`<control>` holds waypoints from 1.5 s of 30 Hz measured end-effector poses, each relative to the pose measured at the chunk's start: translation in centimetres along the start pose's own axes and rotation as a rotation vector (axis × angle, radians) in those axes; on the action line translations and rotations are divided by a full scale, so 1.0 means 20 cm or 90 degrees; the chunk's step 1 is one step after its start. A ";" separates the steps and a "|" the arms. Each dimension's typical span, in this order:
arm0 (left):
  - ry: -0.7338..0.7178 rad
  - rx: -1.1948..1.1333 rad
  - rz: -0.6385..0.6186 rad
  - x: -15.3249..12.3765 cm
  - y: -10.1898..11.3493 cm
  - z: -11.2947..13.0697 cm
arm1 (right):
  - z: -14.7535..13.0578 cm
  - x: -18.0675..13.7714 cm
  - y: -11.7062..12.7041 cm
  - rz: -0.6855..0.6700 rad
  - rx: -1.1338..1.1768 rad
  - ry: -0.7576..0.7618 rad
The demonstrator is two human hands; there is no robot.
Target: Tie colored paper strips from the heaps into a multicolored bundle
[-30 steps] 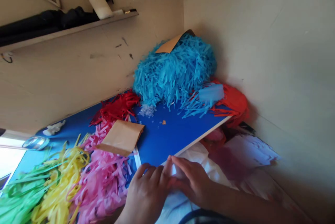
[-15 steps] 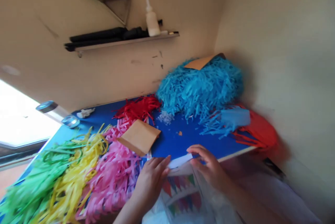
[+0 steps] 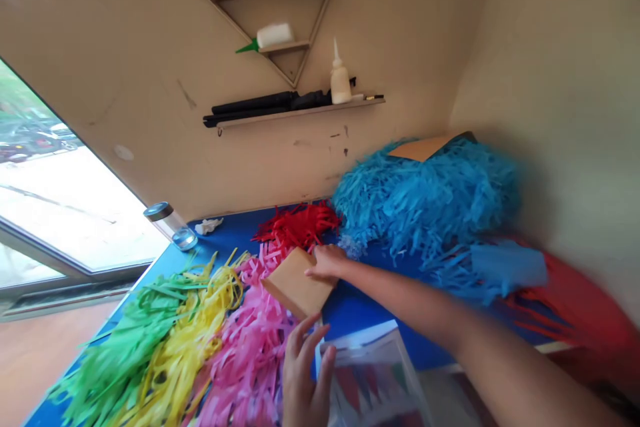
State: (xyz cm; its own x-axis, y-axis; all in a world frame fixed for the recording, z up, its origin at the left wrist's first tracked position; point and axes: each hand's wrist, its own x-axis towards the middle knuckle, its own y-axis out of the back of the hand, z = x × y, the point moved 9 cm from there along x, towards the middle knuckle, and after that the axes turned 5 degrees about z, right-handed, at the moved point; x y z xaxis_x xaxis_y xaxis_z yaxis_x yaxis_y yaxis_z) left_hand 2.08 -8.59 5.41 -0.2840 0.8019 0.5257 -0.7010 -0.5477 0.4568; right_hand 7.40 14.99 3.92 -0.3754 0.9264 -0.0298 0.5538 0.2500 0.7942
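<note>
1. Your right hand (image 3: 327, 262) reaches out across the blue table (image 3: 353, 310) and rests on the far corner of the brown card (image 3: 297, 290). The fingers are bent lightly over its edge; whether they pinch it or only touch it, you cannot tell from here.
2. The card lies tilted, half on the pink fringe (image 3: 247, 347) and half over the bare table, just in front of the red fringe (image 3: 297, 224). It looks not yet lifted.
3. Your left hand (image 3: 305, 374) is low and near you, fingers spread and thumb up, laid against the left edge of the clear bag (image 3: 373, 380). It steadies the bag rather than closing on it.
4. The bag sits at the near table edge, partly hanging off it towards you. A print of small coloured flags shows through it. Whether it is open or sealed is too blurred to tell.
5. Judged from how things lie, card and bag are near each other but apart, with nothing joined, so the work between them seems barely begun.
6. Around you: yellow fringe (image 3: 195, 317) and green fringe (image 3: 115, 354) lie left of the pink, and a big heap of blue fringe (image 3: 430, 194) fills the far corner with a second brown card (image 3: 423, 147) on top.
7. A glue bottle (image 3: 341, 80) stands on the wall shelf (image 3: 300, 110), well apart from both hands.
</note>
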 end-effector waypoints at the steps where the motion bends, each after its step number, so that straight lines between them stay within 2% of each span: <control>1: 0.018 -0.009 0.017 0.00 0.01 -0.02 | 0.00 0.02 -0.02 -0.021 -0.005 -0.008; 4: 0.067 -0.023 0.064 -0.02 0.03 -0.08 | -0.02 0.04 -0.06 -0.080 0.011 -0.010; 7: 0.102 -0.039 0.100 -0.03 0.04 -0.13 | -0.07 0.02 -0.02 -0.092 0.061 0.008; 9: 0.102 -0.046 0.130 -0.01 0.10 -0.14 | -0.15 -0.01 0.08 -0.061 0.101 0.033; 12: 0.071 -0.031 0.194 0.08 0.26 -0.09 | -0.27 -0.12 0.35 0.006 0.156 0.084; 15: 0.057 -0.023 0.267 0.18 0.48 0.04 | -0.39 -0.38 0.70 0.077 0.193 0.180; 17: 0.073 -0.070 0.308 0.20 0.60 0.18 | -0.50 -0.66 0.92 0.117 0.181 0.332; 19: 0.110 -0.209 0.321 0.19 0.65 0.31 | -0.56 -0.94 1.04 0.100 0.149 0.414; 20: 0.145 -0.290 0.271 0.18 0.61 0.36 | -0.57 -1.06 1.07 0.082 0.134 0.432; 23: 0.288 -0.381 0.082 0.08 0.40 0.45 | -0.49 -1.31 1.04 0.023 0.122 0.407; 25: 0.387 -0.371 0.000 -0.04 0.26 0.41 | -0.31 -1.40 0.99 0.037 0.167 0.308; 29: 0.624 -0.490 -0.081 -0.28 -0.02 0.19 | 0.23 -1.57 0.78 0.151 0.390 0.023; 31: 0.727 -0.548 -0.103 -0.38 -0.12 0.10 | 0.42 -1.68 0.65 0.192 0.505 -0.034; 33: 0.778 -0.576 -0.110 -0.44 -0.18 0.06 | 0.54 -1.77 0.58 0.284 0.516 -0.045; 35: 0.794 -0.587 -0.102 -0.46 -0.20 0.05 | 0.58 -1.83 0.56 0.367 0.446 -0.036; 36: 0.795 -0.587 -0.095 -0.47 -0.21 0.05 | 0.58 -1.84 0.55 0.380 0.406 -0.028; 39: 0.795 -0.580 -0.095 -0.48 -0.22 0.06 | 0.55 -1.80 0.53 0.352 0.337 -0.018; 41: 0.800 -0.576 -0.098 -0.49 -0.22 0.05 | 0.55 -1.79 0.55 0.375 0.310 -0.036; 43: 0.808 -0.578 -0.089 -0.51 -0.21 0.04 | 0.55 -1.78 0.55 0.385 0.314 -0.056; 45: 0.811 -0.578 -0.087 -0.53 -0.20 0.03 | 0.55 -1.78 0.51 0.345 0.346 -0.069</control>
State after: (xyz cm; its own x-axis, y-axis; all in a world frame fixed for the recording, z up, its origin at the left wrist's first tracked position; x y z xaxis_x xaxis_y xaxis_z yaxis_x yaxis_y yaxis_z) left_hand 8.35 -15.02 -1.64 -0.2037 0.7547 -0.6237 -0.7776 -0.5117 -0.3653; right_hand 34.53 -12.27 6.49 0.1118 0.9741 0.1966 0.9365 -0.1695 0.3069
